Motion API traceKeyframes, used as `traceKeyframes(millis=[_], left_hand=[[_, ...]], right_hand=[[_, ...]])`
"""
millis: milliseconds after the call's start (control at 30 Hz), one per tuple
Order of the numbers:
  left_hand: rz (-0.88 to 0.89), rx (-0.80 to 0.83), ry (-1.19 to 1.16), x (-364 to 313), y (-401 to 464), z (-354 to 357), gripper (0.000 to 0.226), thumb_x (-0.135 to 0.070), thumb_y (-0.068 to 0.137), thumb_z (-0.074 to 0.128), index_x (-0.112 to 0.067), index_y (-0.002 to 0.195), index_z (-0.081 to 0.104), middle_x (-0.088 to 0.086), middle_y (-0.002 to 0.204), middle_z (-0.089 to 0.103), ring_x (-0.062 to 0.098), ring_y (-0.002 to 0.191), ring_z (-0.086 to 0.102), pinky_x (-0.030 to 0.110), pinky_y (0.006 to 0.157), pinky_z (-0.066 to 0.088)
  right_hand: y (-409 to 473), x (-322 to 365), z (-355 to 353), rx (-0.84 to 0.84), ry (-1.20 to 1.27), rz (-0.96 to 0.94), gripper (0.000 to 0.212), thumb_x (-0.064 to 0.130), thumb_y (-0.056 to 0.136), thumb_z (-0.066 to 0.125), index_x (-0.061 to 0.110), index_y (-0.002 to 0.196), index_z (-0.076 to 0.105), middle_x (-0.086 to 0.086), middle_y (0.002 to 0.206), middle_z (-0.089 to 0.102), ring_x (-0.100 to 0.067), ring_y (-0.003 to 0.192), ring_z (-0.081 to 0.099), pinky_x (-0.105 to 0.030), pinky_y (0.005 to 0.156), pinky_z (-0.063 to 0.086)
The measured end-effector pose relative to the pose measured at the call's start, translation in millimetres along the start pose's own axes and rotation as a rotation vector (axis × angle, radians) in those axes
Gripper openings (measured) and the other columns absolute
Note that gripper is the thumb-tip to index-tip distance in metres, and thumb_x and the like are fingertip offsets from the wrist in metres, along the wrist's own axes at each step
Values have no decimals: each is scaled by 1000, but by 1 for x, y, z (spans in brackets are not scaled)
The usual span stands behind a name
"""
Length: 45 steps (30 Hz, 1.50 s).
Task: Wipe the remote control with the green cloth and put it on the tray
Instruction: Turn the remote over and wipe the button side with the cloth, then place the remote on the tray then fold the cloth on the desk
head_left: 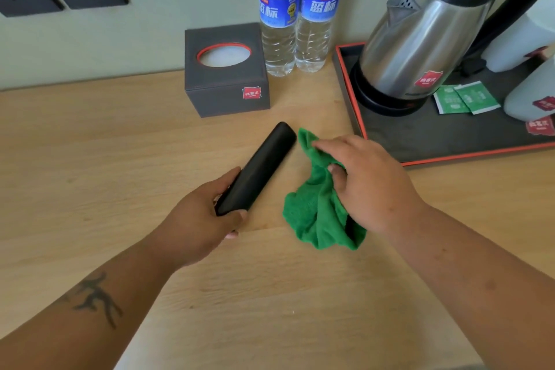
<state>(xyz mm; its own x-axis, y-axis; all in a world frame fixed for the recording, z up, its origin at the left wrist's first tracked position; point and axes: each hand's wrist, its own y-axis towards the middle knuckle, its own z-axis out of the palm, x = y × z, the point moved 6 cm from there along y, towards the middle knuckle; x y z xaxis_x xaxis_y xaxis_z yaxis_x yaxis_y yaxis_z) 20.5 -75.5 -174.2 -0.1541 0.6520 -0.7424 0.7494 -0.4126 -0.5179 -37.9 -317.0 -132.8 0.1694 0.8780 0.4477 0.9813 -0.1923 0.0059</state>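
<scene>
Fingers of the left hand (199,219) wrap the black remote control's (256,168) near end, steadying it above the table; the right hand (368,182) bunches the green cloth (318,213) beside it for wiping, tray (351,93) nearby.

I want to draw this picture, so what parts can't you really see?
Head view:
- Remote control: its buttons face away, and the left hand covers its near end.
- Green cloth: partly under the right hand.
- Tray: cut off by the right edge.
- White containers: also cut off at the right edge.
- Green sachets: print too small.
</scene>
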Motion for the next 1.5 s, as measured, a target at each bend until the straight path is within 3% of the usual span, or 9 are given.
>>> traceKeyframes(millis=[100,233,367,500,733,900,1167,1400,1500], left_hand=[[57,-97,237,-1,-1,-3,89,-29,77,79,-41,149,28,-13,125,49,4,99,56,9,70,42],[105,-174,331,1,-4,0,84,-23,81,73,-32,152,28,-15,126,35,-4,95,50,0,67,42],[141,-253,395,2,-6,-4,81,-25,83,72,-28,151,30,-15,122,40,1,91,50,1,68,39],[147,-366,398,9,-7,-13,91,-36,76,78,-35,151,26,-13,118,57,6,107,50,17,90,38],[96,-375,267,25,-4,-18,106,-44,68,82,-39,152,18,-6,110,63,16,104,59,28,87,46],[134,-346,269,25,-1,-18,109,-42,69,84,-36,153,15,-39,111,52,6,119,51,22,99,37],[124,-329,319,21,-4,-22,91,-46,75,78,-39,150,26,-28,126,60,3,117,50,23,99,40],[84,-301,281,11,-11,-31,51,-39,76,78,-46,123,58,-31,98,66,-7,92,60,10,78,43],[67,-242,207,12,-10,-34,34,-43,80,73,-58,106,57,-41,82,63,-18,86,58,3,71,39]], right_hand=[[2,6,2,93,55,36,41,36,93,47,33,132,58,11,130,56,-19,118,52,-42,95,49],[-13,15,19,407,-180,126,99,90,68,43,32,148,33,0,156,27,-26,141,29,-48,110,37],[-13,24,28,328,-288,10,62,53,83,63,32,139,45,-2,140,42,-28,121,44,-44,98,48],[-6,43,18,208,-153,-123,40,35,87,62,31,127,58,4,129,51,-22,109,49,-39,91,50],[1,134,66,201,-340,-548,37,25,92,50,28,125,64,-3,139,49,-36,120,42,-48,89,44],[20,83,57,223,-400,-358,54,23,90,45,35,143,47,-2,149,40,-35,127,37,-51,97,43],[44,13,20,241,-430,191,42,37,92,54,27,133,51,-4,121,49,-31,108,48,-36,72,38],[-23,79,31,365,-411,-190,42,40,81,66,23,117,51,0,109,54,-24,98,47,-40,78,49],[-36,85,40,569,-333,-246,67,75,75,53,26,122,53,3,113,55,-23,100,50,-43,83,50]])
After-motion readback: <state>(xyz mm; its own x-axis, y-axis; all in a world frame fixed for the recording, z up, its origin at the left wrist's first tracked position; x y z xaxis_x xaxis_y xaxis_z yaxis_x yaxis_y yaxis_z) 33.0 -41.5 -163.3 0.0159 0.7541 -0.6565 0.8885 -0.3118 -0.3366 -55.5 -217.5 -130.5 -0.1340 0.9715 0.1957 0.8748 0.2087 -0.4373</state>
